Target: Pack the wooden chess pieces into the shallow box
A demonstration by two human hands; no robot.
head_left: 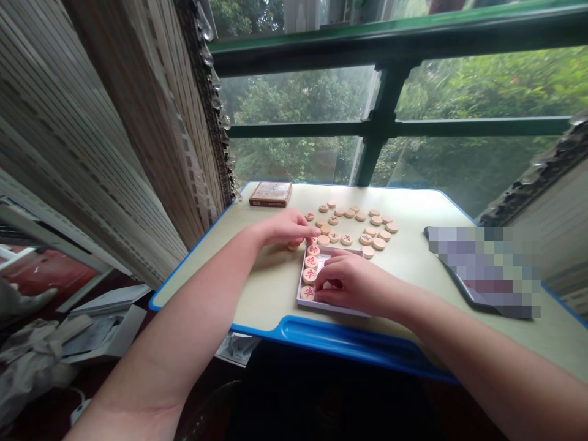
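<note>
Inside the white box [316, 305], round pale-wood discs [310, 275]

There are two hands [346, 278], one tray [333, 309], over twenty discs [346, 239].

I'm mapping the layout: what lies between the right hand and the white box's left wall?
In the head view, a column of red-marked pieces lies there.

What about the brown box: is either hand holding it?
No, the brown box lies on the table, apart from the left hand and right hand.
</note>
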